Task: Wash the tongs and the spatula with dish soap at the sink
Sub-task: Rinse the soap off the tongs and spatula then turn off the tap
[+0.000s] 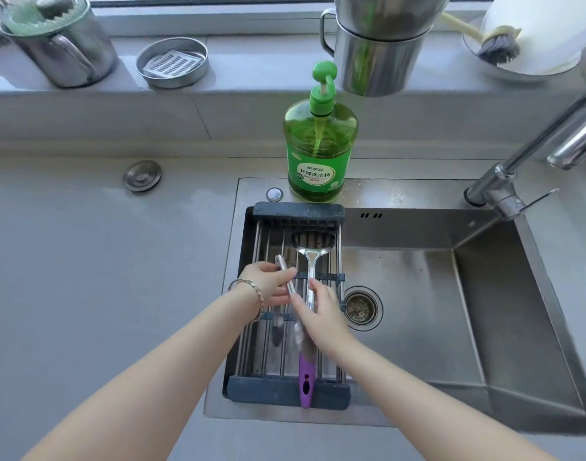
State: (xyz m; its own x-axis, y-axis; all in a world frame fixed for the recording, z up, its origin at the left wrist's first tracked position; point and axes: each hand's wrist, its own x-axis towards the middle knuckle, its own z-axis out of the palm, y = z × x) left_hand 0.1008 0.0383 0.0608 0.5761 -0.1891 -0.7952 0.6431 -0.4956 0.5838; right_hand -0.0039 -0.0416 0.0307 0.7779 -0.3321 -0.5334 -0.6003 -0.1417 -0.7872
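Note:
A steel spatula [312, 242] with a purple handle lies lengthwise on the dark drain rack [298, 212] over the left part of the sink [484, 294]. Above the rack, my left hand [268, 281] grips the metal tongs [286, 272] near their upper end. My right hand [318, 307] holds the same tongs lower down, covering part of the spatula's shaft. The tongs' lower tips are blurred beneath my right hand. A green dish soap pump bottle [320, 144] stands upright on the sink's back ledge, just behind the rack.
The faucet [531, 151] rises at the right, with no water visible. The drain strainer [361, 309] sits right of the rack. On the windowsill stand steel cups [378, 58], a steel mug [62, 48], a round steel dish [172, 63] and a brush in a white bowl [501, 44].

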